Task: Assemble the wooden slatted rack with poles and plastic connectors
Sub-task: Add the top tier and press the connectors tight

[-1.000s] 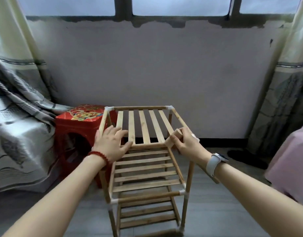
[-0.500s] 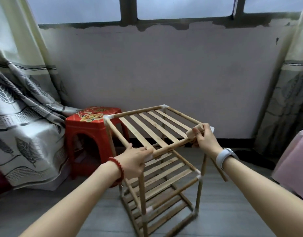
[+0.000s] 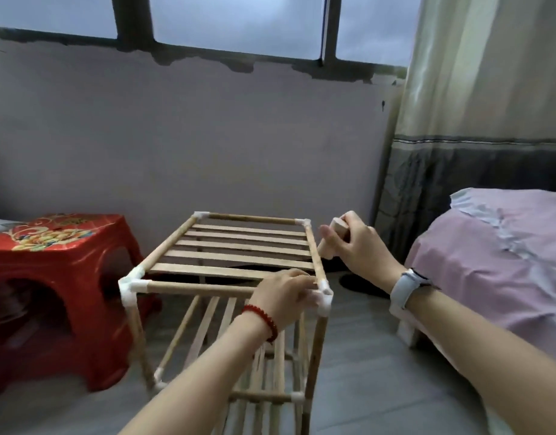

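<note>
Rack (image 3: 239,252) upright on grey floor (image 3: 364,356), long side left-right. My left hand (image 3: 284,296) grips its near corner; right hand (image 3: 353,246) holds a wooden block (image 3: 331,238).

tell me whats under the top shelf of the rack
Under the top shelf a lower slatted shelf shows, with floor beneath. The left forearm covers part of it.
</note>
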`<state>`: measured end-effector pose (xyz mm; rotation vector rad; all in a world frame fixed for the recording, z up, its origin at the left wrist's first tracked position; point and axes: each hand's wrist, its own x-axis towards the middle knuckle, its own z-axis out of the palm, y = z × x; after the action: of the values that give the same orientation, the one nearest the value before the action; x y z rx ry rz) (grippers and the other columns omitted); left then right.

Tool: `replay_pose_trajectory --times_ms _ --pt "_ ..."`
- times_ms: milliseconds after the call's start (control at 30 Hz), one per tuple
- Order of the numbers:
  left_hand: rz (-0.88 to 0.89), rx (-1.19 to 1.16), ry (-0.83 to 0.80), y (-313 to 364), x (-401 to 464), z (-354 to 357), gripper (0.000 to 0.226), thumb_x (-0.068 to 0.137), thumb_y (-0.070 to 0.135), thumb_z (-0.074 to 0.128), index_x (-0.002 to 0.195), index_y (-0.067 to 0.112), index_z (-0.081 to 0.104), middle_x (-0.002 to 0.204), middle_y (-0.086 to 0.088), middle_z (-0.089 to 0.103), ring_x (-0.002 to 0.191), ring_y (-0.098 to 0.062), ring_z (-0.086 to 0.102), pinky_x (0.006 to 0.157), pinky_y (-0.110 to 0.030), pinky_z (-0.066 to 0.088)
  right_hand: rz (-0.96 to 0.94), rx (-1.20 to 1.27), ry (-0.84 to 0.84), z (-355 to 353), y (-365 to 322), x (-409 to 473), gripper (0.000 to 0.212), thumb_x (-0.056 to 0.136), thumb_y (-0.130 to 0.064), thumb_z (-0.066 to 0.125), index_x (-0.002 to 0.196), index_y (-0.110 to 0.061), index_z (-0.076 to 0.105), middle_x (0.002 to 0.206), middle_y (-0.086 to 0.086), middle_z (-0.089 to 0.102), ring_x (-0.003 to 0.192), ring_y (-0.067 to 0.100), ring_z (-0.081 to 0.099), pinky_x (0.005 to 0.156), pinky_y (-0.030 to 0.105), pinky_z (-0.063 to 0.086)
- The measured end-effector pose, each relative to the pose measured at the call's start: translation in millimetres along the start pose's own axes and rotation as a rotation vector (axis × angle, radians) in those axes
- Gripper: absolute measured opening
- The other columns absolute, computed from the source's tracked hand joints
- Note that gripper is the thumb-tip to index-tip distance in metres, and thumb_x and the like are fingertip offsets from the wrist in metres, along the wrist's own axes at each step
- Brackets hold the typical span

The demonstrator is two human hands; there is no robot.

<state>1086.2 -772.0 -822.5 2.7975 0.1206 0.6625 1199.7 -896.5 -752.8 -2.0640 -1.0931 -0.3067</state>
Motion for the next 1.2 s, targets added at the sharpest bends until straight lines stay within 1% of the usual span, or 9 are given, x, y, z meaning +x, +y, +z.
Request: replay_pose_trajectory --times_ms 167,333,500,667,800,867,1000,1100,1200 --pt "-0.175 0.447 -0.159 -26 -4 2 0.060 0.090 0.063 0.030 0.138 0.028 0.033 0.149 0.001 0.034 0.139 -0.022 0.028 0.109 -0.042 0.029 0.102 -0.296 -0.064 -12 0 -6 0.037 0.093 -0.051 0.041 0.093 -0.014 0.044 0.100 0.012 0.065 0.092 0.032 0.059 0.070 0.034 0.038" --pt "-0.147 0.451 -0.116 -21 1 8 0.060 0.090 0.061 0.035 0.137 0.023 0.036 0.143 0.000 0.041 0.133 -0.021 0.037 0.103 -0.039 0.036 0.000 -0.116 0.490 -26 -20 8 0.032 0.092 -0.045 0.043 0.093 -0.013 0.041 0.072 0.005 0.057 0.064 0.028 0.054 0.059 0.029 0.028" --pt "-0.164 0.478 -0.049 -23 -4 13 0.064 0.090 0.057 0.039 0.141 0.020 0.031 0.142 -0.001 0.043 0.131 -0.020 0.040 0.103 -0.037 0.036 0.012 -0.412 -0.064 25 3 -42 0.024 0.097 -0.040 0.037 0.092 -0.017 0.032 0.082 0.005 0.064 0.082 0.033 0.064 0.062 0.031 0.033" --pt "-0.151 0.475 -0.049 -23 -5 13 0.064 0.090 0.056 0.040 0.140 0.019 0.033 0.141 -0.002 0.045 0.130 -0.020 0.041 0.103 -0.037 0.036 -0.007 0.061 0.492 -15 -23 5 0.028 0.093 -0.044 0.045 0.089 -0.017 0.037 0.072 0.003 0.060 0.066 0.028 0.057 0.061 0.030 0.033" --pt "-0.159 0.461 -0.039 -23 -6 12 0.064 0.089 0.057 0.041 0.139 0.018 0.033 0.141 -0.003 0.044 0.130 -0.020 0.041 0.103 -0.037 0.037 0.086 -0.333 -0.041 30 -2 -51 0.023 0.098 -0.037 0.040 0.093 -0.015 0.037 0.082 0.009 0.063 0.081 0.034 0.063 0.063 0.031 0.035" --pt "-0.164 0.455 -0.040 -21 -5 12 0.066 0.090 0.057 0.041 0.141 0.016 0.031 0.143 -0.004 0.042 0.133 -0.021 0.038 0.106 -0.038 0.034 0.055 -0.382 -0.004 18 -3 -31 0.025 0.097 -0.041 0.039 0.093 -0.016 0.037 0.084 0.008 0.065 0.079 0.033 0.062 0.064 0.032 0.036" --pt "-0.163 0.457 -0.041 -24 -6 12 0.064 0.090 0.056 0.041 0.139 0.016 0.034 0.142 -0.004 0.043 0.131 -0.021 0.039 0.105 -0.037 0.034 -0.004 0.022 0.437 -4 -12 -11 0.025 0.095 -0.040 0.044 0.091 -0.015 0.040 0.071 0.003 0.063 0.061 0.023 0.058 0.057 0.027 0.037" --pt "-0.162 0.453 -0.030 -24 -7 10 0.063 0.089 0.057 0.042 0.137 0.016 0.036 0.141 -0.004 0.044 0.131 -0.021 0.040 0.104 -0.037 0.036 0.083 -0.306 -0.038 32 -2 -49 0.024 0.097 -0.039 0.039 0.100 -0.015 0.040 0.080 0.003 0.060 0.077 0.029 0.063 0.063 0.031 0.041" --pt "-0.165 0.450 -0.046 -24 -7 10 0.059 0.090 0.056 0.043 0.134 0.016 0.040 0.138 -0.004 0.046 0.128 -0.020 0.043 0.100 -0.037 0.040 0.086 -0.326 0.013 10 -3 -22 0.024 0.095 -0.045 0.039 0.087 -0.022 0.034 0.078 0.000 0.059 0.074 0.029 0.058 0.063 0.032 0.035"
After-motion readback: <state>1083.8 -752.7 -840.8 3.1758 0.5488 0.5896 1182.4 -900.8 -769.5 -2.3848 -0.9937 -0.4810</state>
